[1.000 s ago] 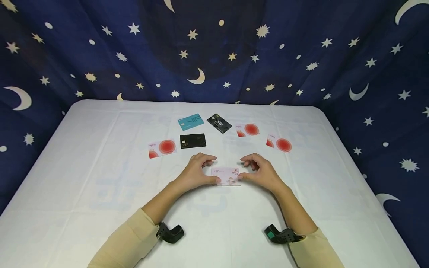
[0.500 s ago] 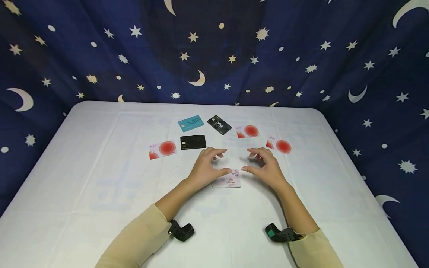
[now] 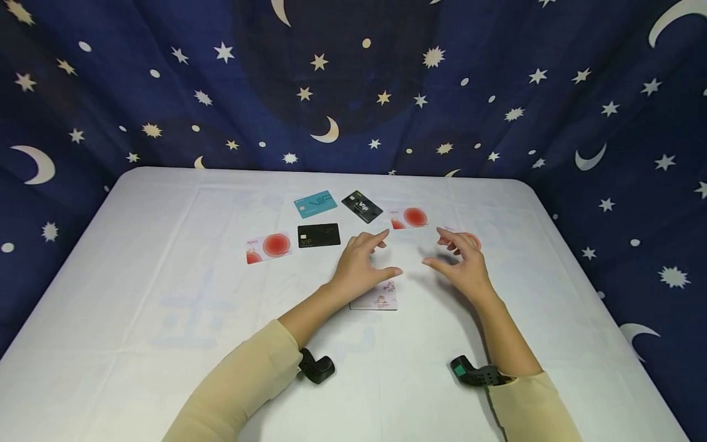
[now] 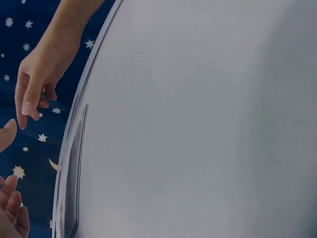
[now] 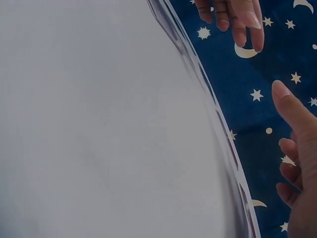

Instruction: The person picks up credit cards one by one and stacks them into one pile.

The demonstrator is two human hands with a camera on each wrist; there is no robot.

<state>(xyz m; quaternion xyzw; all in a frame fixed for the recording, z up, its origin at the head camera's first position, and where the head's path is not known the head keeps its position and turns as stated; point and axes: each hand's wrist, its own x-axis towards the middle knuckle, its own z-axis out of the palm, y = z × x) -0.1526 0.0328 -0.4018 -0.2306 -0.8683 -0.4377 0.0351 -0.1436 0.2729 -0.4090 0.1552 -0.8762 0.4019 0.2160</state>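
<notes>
Both hands hover over the white table with nothing in them. My left hand (image 3: 361,264) hangs above a pale pink card (image 3: 375,299) with a flower print and hides its upper left part. The card's edge looks thick, perhaps a pile. To the right, my right hand (image 3: 464,267) is raised, thumb and fingers apart, and partly covers a white card with a red circle (image 3: 475,239). In the left wrist view the right hand (image 4: 47,74) shows at upper left. The right wrist view has the left hand (image 5: 237,20) at the top.
Beyond the hands lie a teal VIP card (image 3: 315,204), a tilted black VIP card (image 3: 361,206), another black card (image 3: 318,235) and two more red-circle cards, one at left (image 3: 269,247) and one at right (image 3: 409,217). A dark starry curtain (image 3: 353,80) hangs behind the table (image 3: 166,368).
Both hands have lifted off the pink card and moved forward and to the right. The right hand now overlaps the rightmost red-circle card. The cards stay where they were.
</notes>
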